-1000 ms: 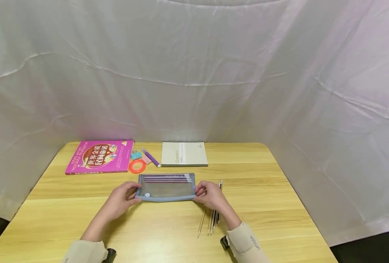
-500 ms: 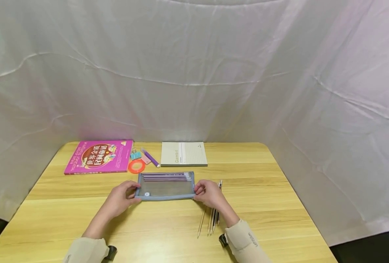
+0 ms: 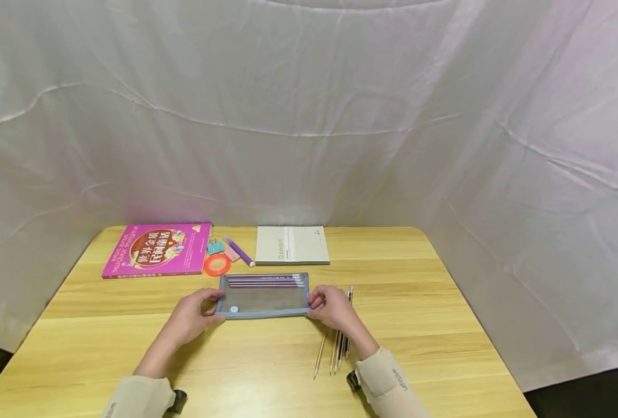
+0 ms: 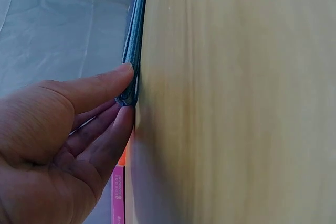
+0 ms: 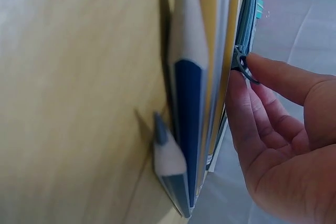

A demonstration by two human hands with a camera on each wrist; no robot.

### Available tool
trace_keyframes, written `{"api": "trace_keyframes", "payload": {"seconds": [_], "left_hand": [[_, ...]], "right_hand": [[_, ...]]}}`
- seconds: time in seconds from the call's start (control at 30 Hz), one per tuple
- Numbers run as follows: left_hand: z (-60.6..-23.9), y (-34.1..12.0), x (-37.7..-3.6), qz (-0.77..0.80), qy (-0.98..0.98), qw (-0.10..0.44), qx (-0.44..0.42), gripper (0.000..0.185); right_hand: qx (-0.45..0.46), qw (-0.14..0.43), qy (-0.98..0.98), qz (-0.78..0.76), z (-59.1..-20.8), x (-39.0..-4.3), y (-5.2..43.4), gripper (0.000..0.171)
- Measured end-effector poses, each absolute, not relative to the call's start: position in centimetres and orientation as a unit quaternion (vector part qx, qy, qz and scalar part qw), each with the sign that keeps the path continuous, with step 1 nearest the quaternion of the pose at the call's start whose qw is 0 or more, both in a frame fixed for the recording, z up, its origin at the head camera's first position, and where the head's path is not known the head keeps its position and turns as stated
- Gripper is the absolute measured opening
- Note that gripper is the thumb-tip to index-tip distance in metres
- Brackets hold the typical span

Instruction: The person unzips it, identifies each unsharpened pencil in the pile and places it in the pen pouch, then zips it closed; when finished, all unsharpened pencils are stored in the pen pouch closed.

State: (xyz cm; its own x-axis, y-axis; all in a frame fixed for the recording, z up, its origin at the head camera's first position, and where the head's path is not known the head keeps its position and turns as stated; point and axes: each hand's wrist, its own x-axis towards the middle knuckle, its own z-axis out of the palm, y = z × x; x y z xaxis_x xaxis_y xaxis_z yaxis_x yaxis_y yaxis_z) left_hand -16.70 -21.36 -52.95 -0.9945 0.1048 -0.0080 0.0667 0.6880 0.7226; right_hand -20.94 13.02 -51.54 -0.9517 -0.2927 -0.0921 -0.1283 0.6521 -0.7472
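A see-through zip pencil case [image 3: 267,299] with a blue-grey border lies flat on the table, several purple pencils [image 3: 264,283] showing inside along its far side. My left hand [image 3: 187,318] pinches its near left corner; the left wrist view shows the thumb on the zipped edge [image 4: 134,30] and fingers against the end. At the near right corner, my right hand [image 3: 335,307] holds the case by its zipper end, where the right wrist view shows a dark zipper pull [image 5: 240,62] between thumb and forefinger. Loose pencils [image 3: 337,354] lie partly hidden under the right forearm.
Behind the case are a pink book [image 3: 157,249], an orange tape roll [image 3: 217,265], blue binder clips [image 3: 216,248], a pink eraser [image 3: 232,253], a purple pen [image 3: 239,251] and a notepad [image 3: 292,245]. A pale curtain [image 3: 298,116] surrounds the table [image 3: 418,313].
The pencil case and both hands have shifted very slightly away from me in the head view. Both hands keep the same hold on its corners.
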Motion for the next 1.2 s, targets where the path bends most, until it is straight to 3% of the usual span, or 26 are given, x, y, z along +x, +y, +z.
{"api": "trace_keyframes", "payload": {"seconds": [1.2], "left_hand": [[-53.07, -21.43, -16.70, 0.406, 0.913, 0.029, 0.026, 0.050]], "right_hand": [[-0.111, 0.111, 0.901, -0.404, -51.55, -21.31, 13.05, 0.023]]}}
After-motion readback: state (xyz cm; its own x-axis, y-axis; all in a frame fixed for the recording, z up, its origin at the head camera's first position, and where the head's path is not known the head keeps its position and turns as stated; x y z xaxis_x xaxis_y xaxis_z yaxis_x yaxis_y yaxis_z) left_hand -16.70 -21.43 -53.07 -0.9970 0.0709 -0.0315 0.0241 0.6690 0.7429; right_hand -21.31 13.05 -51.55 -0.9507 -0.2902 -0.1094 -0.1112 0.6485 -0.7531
